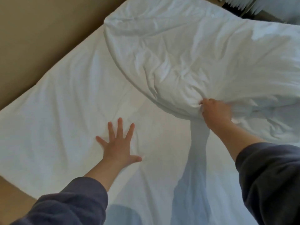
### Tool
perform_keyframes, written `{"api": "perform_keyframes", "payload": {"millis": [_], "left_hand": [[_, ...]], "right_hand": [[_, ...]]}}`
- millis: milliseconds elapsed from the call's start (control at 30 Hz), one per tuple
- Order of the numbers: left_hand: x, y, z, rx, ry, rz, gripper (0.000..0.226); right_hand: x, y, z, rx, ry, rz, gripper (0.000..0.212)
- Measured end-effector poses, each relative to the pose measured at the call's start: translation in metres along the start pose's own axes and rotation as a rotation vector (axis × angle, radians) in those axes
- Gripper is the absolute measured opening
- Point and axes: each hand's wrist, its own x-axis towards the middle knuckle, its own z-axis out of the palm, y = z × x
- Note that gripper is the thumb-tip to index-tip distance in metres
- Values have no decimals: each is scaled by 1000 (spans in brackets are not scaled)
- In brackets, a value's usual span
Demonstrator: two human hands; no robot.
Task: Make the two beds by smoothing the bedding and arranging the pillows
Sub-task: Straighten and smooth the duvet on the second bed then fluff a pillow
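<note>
The left arm reaches forward from the lower left, its dark sleeve (69,203) pushed back to mid-forearm. The left hand (119,146) lies palm down with the wrist straight, fingers (120,127) spread wide and the thumb out to the right, flat on the sheet (65,111). The right arm comes in from the right edge, forearm bare beyond its sleeve (269,176). The right hand (215,113) is slightly blurred, knuckles up, fingers curled tight into a bunch of duvet (178,54).

A plain tan surface (35,39) fills the upper-left corner and reappears at lower left; a dark blurred strip (231,9) crosses the top right.
</note>
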Motion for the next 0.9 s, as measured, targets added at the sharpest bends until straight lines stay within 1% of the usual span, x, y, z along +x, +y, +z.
{"api": "perform_keyframes", "payload": {"millis": [67,133,167,200,233,267,300,333,367,400,433,467,500,567,633,667,700,733,800,833,900], "left_hand": [[5,-3,0,-4,-8,8,128],[10,-3,-7,-67,-12,4,123],[11,0,-15,-144,-6,-6,116],[13,6,-25,-269,15,-19,105],[16,14,-37,-460,55,-38,90],[17,23,-50,-699,85,-73,74],[18,32,-64,-958,77,-130,59],[16,41,-79,-1211,21,-187,49],[15,48,-92,-1435,-70,-212,45],[13,53,-102,-1612,-152,-197,44],[13,58,-111,-1725,-188,-162,42],[15,64,-119,-1784,-178,-129,39],[18,71,-125,-1803,-131,-109,36],[21,85,-137,-1754,-1,-159,30],[25,93,-142,-1706,120,-228,28],[27,91,-146,-1690,178,-270,28],[29,81,-150,-1659,252,-307,28],[29,68,-159,-1566,332,-346,30],[24,33,-187,-1296,451,-373,40],[21,16,-205,-1211,498,-383,45],[14,-12,-237,-1080,591,-405,49]], "right_hand": [[2,-8,2,57,-32,-43,30],[-9,-13,-1,199,-67,-92,29],[-19,-17,-5,292,-85,-117,25],[-31,-24,-12,392,-103,-145,13],[-41,-33,-20,495,-131,-183,6],[-49,-43,-32,583,-151,-225,15],[-54,-50,-41,667,-164,-263,19],[-56,-55,-51,746,-162,-281,21],[-56,-57,-58,809,-158,-301,23],[-56,-57,-64,854,-165,-308,25],[-57,-56,-66,882,-175,-299,26],[-60,-53,-69,899,-183,-280,28],[-62,-50,-70,912,-179,-271,28],[-68,-47,-75,918,-159,-268,28],[-72,-42,-83,905,-125,-299,18],[-71,-40,-88,898,-108,-319,8],[-71,-37,-94,850,-77,-338,7],[-70,-30,-98,752,-30,-363,22],[-67,-10,-104,494,47,-393,52],[-66,4,-106,383,44,-388,68],[-63,35,-102,183,-44,-296,92]]}}
